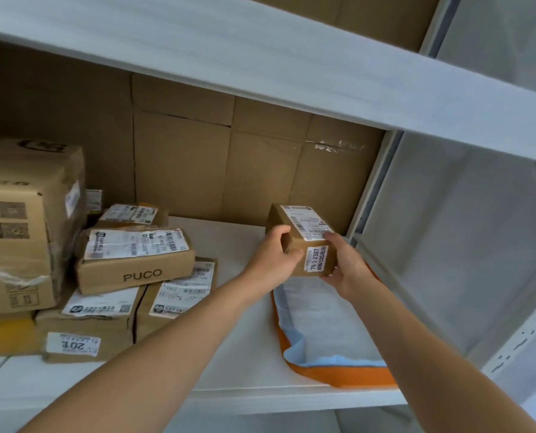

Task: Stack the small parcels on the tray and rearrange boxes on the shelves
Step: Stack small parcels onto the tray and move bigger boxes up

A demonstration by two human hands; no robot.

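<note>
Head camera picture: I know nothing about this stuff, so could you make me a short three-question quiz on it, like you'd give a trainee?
1. True or false: the small parcel is held by both the left hand and the right hand.
2. On the shelf, the orange-rimmed tray lies toward: A) the left, B) the right, C) the middle.
3. What word is printed on the front of the flat box lying across two others?

Key: 1 true; 2 B; 3 PUCO.
</note>
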